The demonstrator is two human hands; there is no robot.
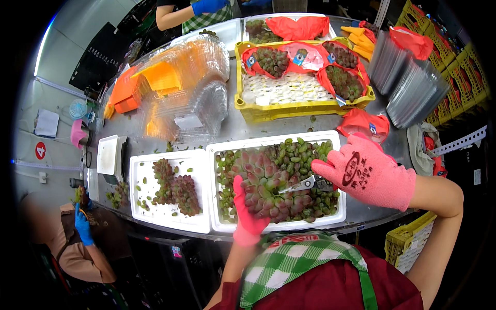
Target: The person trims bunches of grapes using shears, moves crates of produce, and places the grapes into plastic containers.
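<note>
Head view shows my right hand (373, 173) in a pink knitted glove, closed around small metal scissors (305, 184) whose blades point leftward. Just beyond their tips lies the reddish-green grape bunch (263, 183), cradled from below by my left hand (247, 214), also pink-gloved, fingers curled up against the fruit. I judge the left hand nearer; the bunch runs roughly across the white rectangular tray (330, 138) of loose green grapes. Left of that, a second white tray (139, 194) holds a darker bunch on the steel desk (235, 129). Farther out sits a yellow plastic crate (305, 107).
</note>
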